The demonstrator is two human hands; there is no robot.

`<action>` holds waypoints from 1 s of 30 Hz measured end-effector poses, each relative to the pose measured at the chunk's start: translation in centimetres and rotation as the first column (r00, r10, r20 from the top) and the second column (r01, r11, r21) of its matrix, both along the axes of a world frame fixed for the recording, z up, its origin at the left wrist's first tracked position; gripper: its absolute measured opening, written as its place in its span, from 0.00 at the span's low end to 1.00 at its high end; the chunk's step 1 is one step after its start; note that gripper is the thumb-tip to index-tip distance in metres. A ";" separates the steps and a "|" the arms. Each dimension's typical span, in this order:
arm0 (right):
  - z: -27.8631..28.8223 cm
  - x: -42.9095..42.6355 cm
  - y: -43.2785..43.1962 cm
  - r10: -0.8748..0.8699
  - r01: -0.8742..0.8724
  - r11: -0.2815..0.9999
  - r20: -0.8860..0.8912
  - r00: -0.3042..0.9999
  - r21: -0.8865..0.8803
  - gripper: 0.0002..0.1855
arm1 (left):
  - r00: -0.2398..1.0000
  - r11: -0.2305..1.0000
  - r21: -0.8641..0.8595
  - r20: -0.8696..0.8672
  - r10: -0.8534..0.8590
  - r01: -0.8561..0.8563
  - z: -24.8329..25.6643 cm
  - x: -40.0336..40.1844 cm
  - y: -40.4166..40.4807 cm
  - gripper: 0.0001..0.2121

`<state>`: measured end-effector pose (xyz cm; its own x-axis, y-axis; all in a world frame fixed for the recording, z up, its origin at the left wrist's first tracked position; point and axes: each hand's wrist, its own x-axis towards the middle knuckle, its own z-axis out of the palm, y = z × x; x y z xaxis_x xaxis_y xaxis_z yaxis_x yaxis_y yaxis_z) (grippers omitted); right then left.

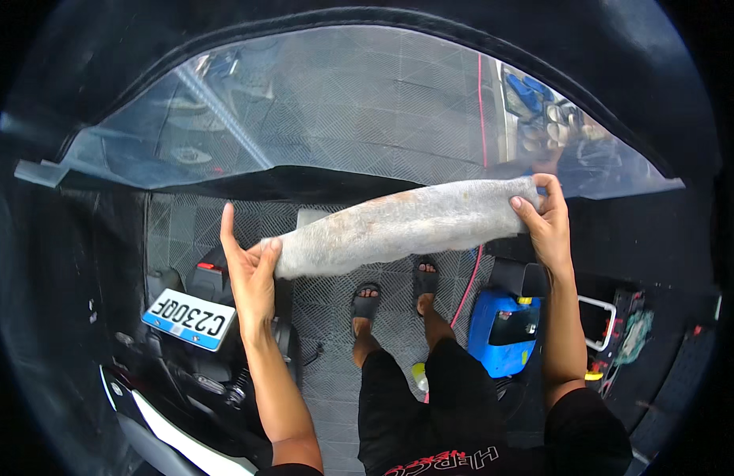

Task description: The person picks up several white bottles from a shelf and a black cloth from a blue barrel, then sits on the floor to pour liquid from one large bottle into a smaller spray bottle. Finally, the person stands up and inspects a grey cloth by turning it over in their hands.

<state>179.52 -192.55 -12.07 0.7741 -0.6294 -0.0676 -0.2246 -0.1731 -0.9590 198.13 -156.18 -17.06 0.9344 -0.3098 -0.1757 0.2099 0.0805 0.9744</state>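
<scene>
A long grey-white cloth (403, 223) with brownish stains stretches between my two hands, folded into a band. My left hand (253, 268) pinches its lower left end between thumb and fingers, with the index finger pointing up. The right end, held higher, is gripped by my right hand (542, 220), thumb in front. Beyond the cloth is a clear plastic sheet (355, 107) set in a black fabric surround.
A motorcycle with a licence plate (188, 319) stands at the left. At the right are a blue plastic case (502, 333) and a black rack with a white frame (599, 321). A pink hose (469, 284) crosses the grey tiled floor (331, 357) near my sandalled feet.
</scene>
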 end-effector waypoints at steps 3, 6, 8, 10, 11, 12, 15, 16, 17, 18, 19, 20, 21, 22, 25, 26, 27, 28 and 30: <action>1.1 -3.1 1.2 -0.132 0.131 0.985 0.005 0.991 0.116 0.18 | 0.988 0.990 0.037 0.074 -0.137 0.134 1.3 2.0 -1.4 0.22; 2.1 -5.5 2.4 -0.246 0.257 0.964 0.137 0.960 -0.069 0.22 | 0.955 0.956 0.097 0.084 -0.285 0.277 3.0 1.7 -3.2 0.13; 2.6 -9.3 2.2 -0.245 0.247 0.968 -0.071 0.967 0.034 0.15 | 0.895 0.913 0.263 0.243 -0.375 0.311 4.8 0.1 -5.3 0.15; 2.4 -13.1 2.7 -0.289 0.265 0.951 -0.157 0.944 -0.159 0.17 | 0.840 0.868 0.366 0.301 -0.452 0.336 5.5 -1.4 -6.9 0.16; 2.2 -15.2 2.9 -0.262 0.172 0.869 -0.138 0.955 -0.464 0.16 | 0.764 0.820 0.482 0.388 -0.515 0.308 5.5 -2.4 -7.6 0.16; 1.8 -18.0 3.4 -0.315 0.189 0.846 -0.181 0.932 -0.499 0.15 | 0.668 0.770 0.577 0.462 -0.583 0.273 5.1 -3.5 -8.7 0.15; 0.2 -26.1 6.2 -0.420 0.266 0.824 -0.224 0.879 -0.500 0.14 | 0.601 0.724 0.591 0.448 -0.661 0.356 4.2 -8.5 -11.5 0.13; -0.1 -28.7 7.6 -0.470 0.348 0.842 -0.243 0.849 -0.411 0.14 | 0.603 0.717 0.579 0.429 -0.673 0.389 4.2 -10.3 -11.8 0.13; -0.6 -31.6 8.7 -0.464 0.336 0.826 -0.210 0.860 -0.452 0.14 | 0.574 0.696 0.581 0.423 -0.701 0.421 4.1 -12.5 -12.6 0.13; -0.7 -34.8 9.9 -0.498 0.344 0.818 -0.269 0.824 -0.461 0.14 | 0.545 0.677 0.582 0.421 -0.725 0.450 3.9 -14.9 -13.5 0.12; -0.7 -38.0 11.3 -0.562 0.420 0.794 -0.267 0.783 -0.440 0.13 | 0.543 0.656 0.580 0.389 -0.744 0.484 3.6 -17.5 -14.2 0.12; -0.7 -41.4 12.6 -0.622 0.493 0.762 -0.265 0.737 -0.421 0.13 | 0.500 0.629 0.573 0.390 -0.773 0.525 3.0 -20.2 -15.1 0.12; -0.7 -44.8 14.1 -0.663 0.533 0.732 -0.262 0.702 -0.423 0.13 | 0.444 0.595 0.581 0.399 -0.803 0.555 2.5 -22.9 -15.9 0.12; -0.7 -48.4 15.8 -0.703 0.577 0.702 -0.281 0.653 -0.417 0.13 | 0.388 0.563 0.589 0.408 -0.826 0.580 2.1 -25.7 -16.7 0.12; -0.6 -58.8 20.2 -0.770 0.626 0.630 -0.265 0.580 -0.460 0.12 | 0.263 0.479 0.592 0.417 -0.870 0.648 3.0 -36.4 -18.9 0.11; -0.6 -62.8 21.3 -0.763 0.590 0.624 -0.234 0.603 -0.512 0.12 | 0.229 0.470 0.549 0.450 -0.863 0.691 3.5 -40.4 -19.3 0.10; -1.4 -67.1 22.9 -0.731 0.644 0.672 -0.192 0.654 -0.364 0.12 | 0.162 0.346 0.498 0.376 -0.912 0.795 3.5 -42.6 -19.4 0.10; -2.4 -71.7 24.8 -0.730 0.731 0.680 -0.150 0.667 -0.056 0.12 | 0.070 0.213 0.398 0.346 -0.936 0.892 2.8 -45.0 -19.5 0.10; -1.3 -79.1 27.1 -0.751 0.783 0.617 -0.237 0.616 0.080 0.12 | -0.021 0.027 0.203 0.229 -0.973 0.979 2.1 -51.0 -20.2 0.11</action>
